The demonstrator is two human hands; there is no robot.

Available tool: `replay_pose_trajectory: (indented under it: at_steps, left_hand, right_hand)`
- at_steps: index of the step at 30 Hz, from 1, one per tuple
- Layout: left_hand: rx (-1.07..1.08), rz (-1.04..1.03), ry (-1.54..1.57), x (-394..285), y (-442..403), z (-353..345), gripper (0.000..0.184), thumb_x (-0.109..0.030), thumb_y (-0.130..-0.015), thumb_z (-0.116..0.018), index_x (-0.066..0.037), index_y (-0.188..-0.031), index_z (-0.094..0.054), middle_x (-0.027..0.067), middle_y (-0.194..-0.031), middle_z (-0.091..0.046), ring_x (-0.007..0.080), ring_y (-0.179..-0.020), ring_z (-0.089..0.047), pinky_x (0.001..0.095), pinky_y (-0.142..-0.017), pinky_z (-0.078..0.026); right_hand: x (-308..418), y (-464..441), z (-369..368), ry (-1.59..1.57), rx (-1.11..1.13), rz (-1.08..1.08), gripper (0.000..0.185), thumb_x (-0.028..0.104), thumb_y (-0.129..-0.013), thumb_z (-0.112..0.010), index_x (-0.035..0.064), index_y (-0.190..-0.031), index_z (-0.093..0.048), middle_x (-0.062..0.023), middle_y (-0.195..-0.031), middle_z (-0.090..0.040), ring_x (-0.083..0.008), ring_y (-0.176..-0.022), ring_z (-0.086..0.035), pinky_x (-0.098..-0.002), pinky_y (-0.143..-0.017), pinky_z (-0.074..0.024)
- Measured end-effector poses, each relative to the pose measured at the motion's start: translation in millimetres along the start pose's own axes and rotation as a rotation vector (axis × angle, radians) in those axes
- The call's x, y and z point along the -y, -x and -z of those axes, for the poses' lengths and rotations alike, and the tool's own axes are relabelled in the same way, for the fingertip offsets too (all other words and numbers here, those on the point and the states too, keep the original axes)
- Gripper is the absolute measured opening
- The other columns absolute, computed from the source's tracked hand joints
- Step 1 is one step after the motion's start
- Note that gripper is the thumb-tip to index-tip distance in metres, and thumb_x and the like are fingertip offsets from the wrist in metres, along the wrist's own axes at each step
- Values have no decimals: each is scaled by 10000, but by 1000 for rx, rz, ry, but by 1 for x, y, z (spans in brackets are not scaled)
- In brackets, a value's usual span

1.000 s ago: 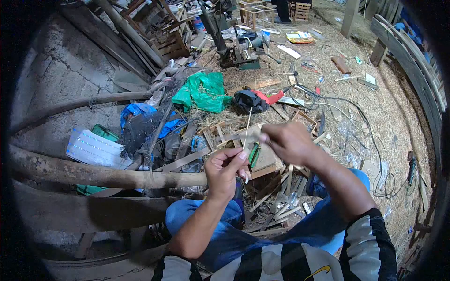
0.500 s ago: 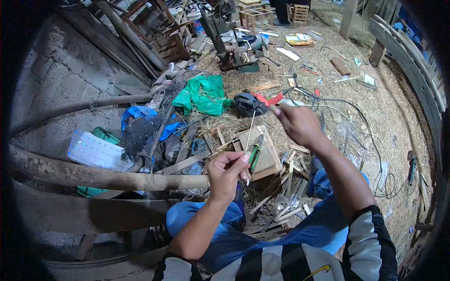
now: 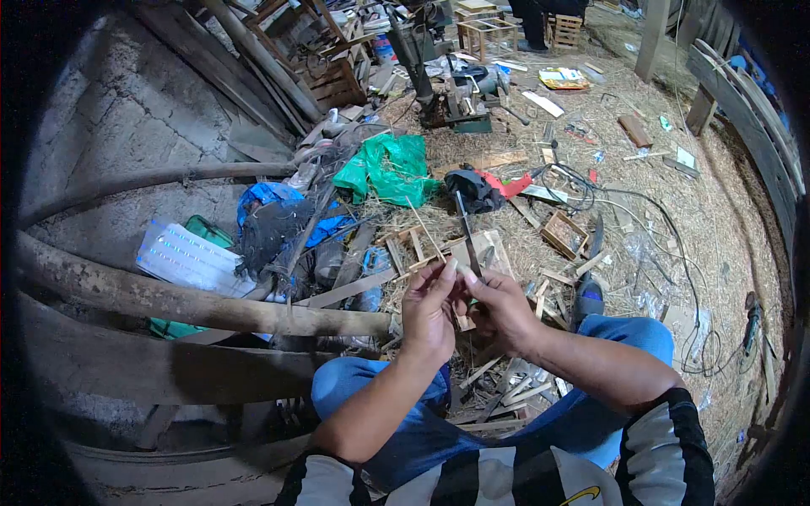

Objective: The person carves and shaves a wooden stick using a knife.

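Thumb and fingers of my left hand [image 3: 432, 308] pinch a thin light stick [image 3: 423, 226], which slants up and away to the left. Close beside it, my right hand [image 3: 499, 308] is closed on a knife [image 3: 468, 236] with a dark, narrow blade pointing up and away. The two thumbs are nearly touching, and the blade's lower part is next to the stick's lower end. Under the hands is a wooden block [image 3: 494, 249], partly hidden by them. The fingers cover most of the knife's handle.
Wood scraps [image 3: 515, 392] lie between my legs. Ahead are a green plastic bag [image 3: 388, 169], a red and black power tool [image 3: 477, 187], a small wooden box [image 3: 564, 234] and cables. A thick pole [image 3: 202, 299] runs along the left. Someone's dark-clothed legs [image 3: 530, 24] show far back.
My right hand has come back from the far end of the stick to beside my left hand. The stick now tilts left. The view has shifted, so the scene sits further right.
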State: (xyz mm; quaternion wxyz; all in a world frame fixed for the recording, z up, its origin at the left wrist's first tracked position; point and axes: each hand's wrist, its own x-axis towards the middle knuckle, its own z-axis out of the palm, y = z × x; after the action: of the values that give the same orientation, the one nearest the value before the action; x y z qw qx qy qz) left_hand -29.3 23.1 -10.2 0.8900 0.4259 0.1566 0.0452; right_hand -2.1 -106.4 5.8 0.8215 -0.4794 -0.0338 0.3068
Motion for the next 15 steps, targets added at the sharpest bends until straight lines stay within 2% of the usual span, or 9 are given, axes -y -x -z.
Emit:
replay_pose_trajectory:
  at_steps: [2,6,8,9,10,12,13,14,15]
  left_hand:
    - [-39,-34,66,5,1,-3,133,-134,-934,-681,-58,-1042,-671,23,-901,-682,89,-730,-606,225,-605,-461]
    - [12,-132,-24,2,2,-9,142,-109,-931,-676,-39,-1053,-665,40,-955,-676,99,-786,-612,227,-669,-479]
    - [130,-291,-201,3,2,-7,199,-31,-903,-671,-12,-1101,-660,72,-1013,-666,129,-839,-618,259,-751,-496]
    - [122,-345,-327,6,-2,-1,240,-85,-942,-594,13,-1154,-649,101,-1029,-660,174,-854,-632,296,-800,-505]
    - [125,-339,-326,3,-2,0,240,-85,-942,-594,13,-1154,-649,101,-1029,-660,174,-854,-632,296,-800,-505]
    - [281,-18,-8,-10,-3,1,331,-200,-988,-491,22,-1186,-637,126,-1006,-663,200,-862,-641,314,-807,-508]
    - [287,112,46,-18,-4,0,429,-287,-1011,-402,28,-1192,-630,129,-972,-669,196,-830,-649,319,-768,-518]
    - [211,274,60,-29,3,-3,406,-282,-1008,-435,33,-1173,-631,121,-861,-671,181,-707,-639,329,-636,-520]
    - [230,312,-33,-31,1,-1,393,-287,-1008,-456,32,-1153,-635,104,-787,-659,164,-619,-610,310,-560,-494]
  right_hand:
    - [2,-2,-1,-125,-40,-28,278,316,-1013,-569,53,-1016,-660,39,-711,-589,-56,-570,-488,-214,-507,-355]
    - [10,-8,9,-41,-90,-82,302,334,-1012,-571,48,-968,-655,35,-705,-582,-49,-618,-491,-218,-554,-368]
    - [12,-13,16,146,-80,135,328,355,-1014,-563,58,-905,-646,34,-692,-569,-37,-600,-458,-222,-534,-346]
    - [23,-13,18,272,-107,117,342,368,-1012,-567,69,-860,-633,31,-681,-559,-41,-607,-467,-233,-535,-357]
    - [30,-15,19,315,-99,142,333,354,-1003,-586,50,-874,-633,27,-674,-552,-54,-631,-487,-252,-565,-398]
    - [34,-27,41,575,-37,259,331,330,-995,-602,22,-877,-627,15,-684,-556,-68,-670,-504,-273,-610,-433]
    - [43,-28,46,658,20,301,342,316,-990,-608,-9,-885,-616,-4,-693,-554,-86,-687,-493,-298,-634,-442]
    - [58,-25,49,800,59,288,332,311,-982,-612,-11,-904,-614,-55,-689,-553,-125,-674,-494,-331,-635,-438]
    - [65,-26,53,907,53,320,330,312,-976,-618,-10,-904,-608,-82,-686,-546,-149,-661,-490,-346,-632,-434]
